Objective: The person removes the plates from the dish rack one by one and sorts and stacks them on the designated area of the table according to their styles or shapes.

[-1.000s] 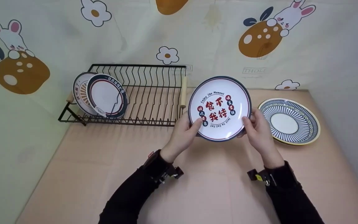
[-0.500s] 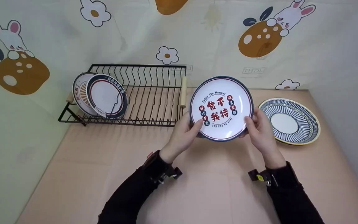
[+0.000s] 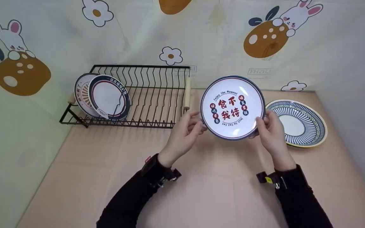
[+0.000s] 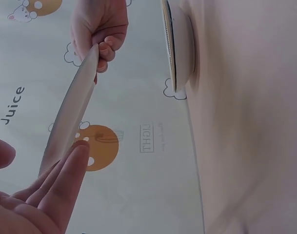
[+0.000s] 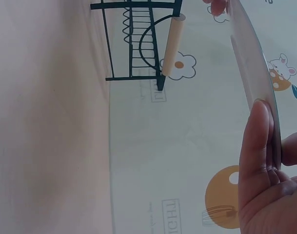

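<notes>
Plate (image 3: 233, 107): midair above bench (image 3: 201, 202); likely light, stiff, slick, fragile
Right hand (image 3: 272, 131): clamping edge (image 3: 233, 77) with fingers
Left hand (image 3: 182, 134): at edge, thumb and fingers apart
Edge: best pinched both sides

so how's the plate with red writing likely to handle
Likely stiff: the plate shows no sag where the right hand grips it. Its gloss hints it may be slippery. Being round, it could roll if stood on edge.

In the head view, the right hand (image 3: 272, 131) hides part of the striped dish (image 3: 303, 125).
</notes>
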Demonstrator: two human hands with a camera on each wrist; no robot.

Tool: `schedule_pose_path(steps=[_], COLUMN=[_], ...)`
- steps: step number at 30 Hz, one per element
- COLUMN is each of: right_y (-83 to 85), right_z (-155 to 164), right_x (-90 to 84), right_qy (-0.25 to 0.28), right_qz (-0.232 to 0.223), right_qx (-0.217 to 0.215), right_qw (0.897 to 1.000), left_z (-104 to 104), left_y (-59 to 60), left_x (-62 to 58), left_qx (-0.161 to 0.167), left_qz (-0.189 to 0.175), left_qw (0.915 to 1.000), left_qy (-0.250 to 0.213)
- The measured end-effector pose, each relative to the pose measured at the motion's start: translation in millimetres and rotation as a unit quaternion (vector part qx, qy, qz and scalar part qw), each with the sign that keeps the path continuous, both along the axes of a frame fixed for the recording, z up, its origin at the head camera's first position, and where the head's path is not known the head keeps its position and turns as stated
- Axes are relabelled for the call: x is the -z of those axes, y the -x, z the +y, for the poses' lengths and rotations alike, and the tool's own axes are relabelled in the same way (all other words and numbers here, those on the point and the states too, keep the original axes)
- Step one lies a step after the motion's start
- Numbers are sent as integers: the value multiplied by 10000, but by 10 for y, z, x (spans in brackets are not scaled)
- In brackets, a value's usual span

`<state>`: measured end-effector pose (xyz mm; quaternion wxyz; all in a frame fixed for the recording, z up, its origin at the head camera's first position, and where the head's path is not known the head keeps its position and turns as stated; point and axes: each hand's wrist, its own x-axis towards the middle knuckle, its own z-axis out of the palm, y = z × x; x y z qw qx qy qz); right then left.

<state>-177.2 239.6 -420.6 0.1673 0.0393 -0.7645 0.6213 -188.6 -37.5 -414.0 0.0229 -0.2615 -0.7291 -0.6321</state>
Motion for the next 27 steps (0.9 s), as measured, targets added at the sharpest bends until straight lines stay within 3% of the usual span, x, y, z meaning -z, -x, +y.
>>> schedule_pose_path(steps=[8, 19, 27], right_y=[28, 94, 141], right_z=[58, 104, 127], right_x=[39, 90, 104], right_qy=[-79, -220, -795], right_qz=[-220, -539, -749], right_qx=[129, 194, 228], right_qw=[9996, 9981, 9938], left_z=[-107, -245, -362], left_y=[-12, -1, 6], left_x=[-59, -111, -173], left_qx=[-297, -603, -801], left_qz=[645, 999, 1282], left_qw=[9957, 9899, 9843], left_qy=[594, 807, 910])
